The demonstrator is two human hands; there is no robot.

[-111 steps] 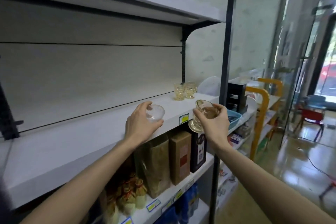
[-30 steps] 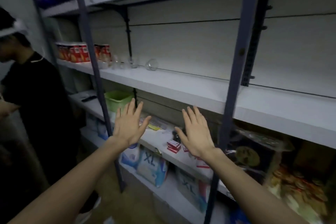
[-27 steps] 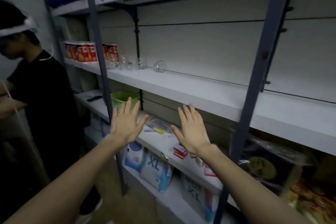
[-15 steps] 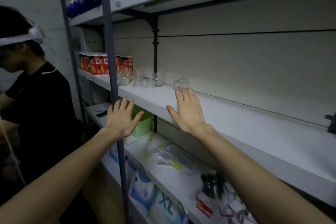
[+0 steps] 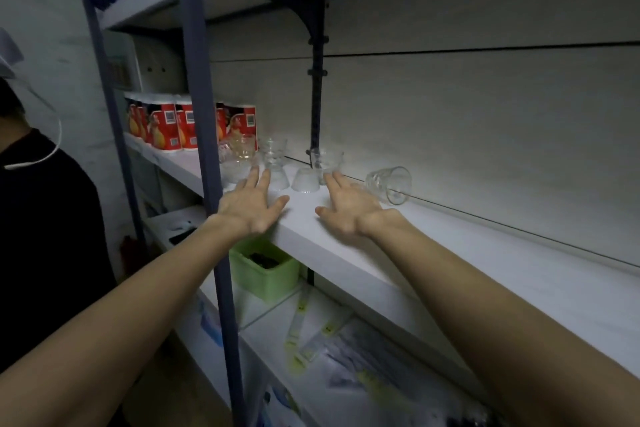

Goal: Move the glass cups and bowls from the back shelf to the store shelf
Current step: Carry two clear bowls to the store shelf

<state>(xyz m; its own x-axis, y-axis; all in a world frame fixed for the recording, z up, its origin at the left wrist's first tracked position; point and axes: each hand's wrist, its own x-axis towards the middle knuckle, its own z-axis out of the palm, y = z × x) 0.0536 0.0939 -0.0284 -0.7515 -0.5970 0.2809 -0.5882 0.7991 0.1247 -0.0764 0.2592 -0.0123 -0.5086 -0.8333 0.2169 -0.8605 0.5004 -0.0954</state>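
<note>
Both hands, left and right, reach empty with fingers spread over the white shelf, just short of the clear glass cups and bowls; one clear tumbler lies on its side.

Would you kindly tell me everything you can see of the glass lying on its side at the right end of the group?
The tipped glass is a clear, colourless tumbler lying on its side on the white shelf, near the back panel. Its open rim faces right and toward the camera, its base toward the other glassware. It looks empty and unbroken. The right hand reaches close beside it; whether they touch cannot be told.
</note>
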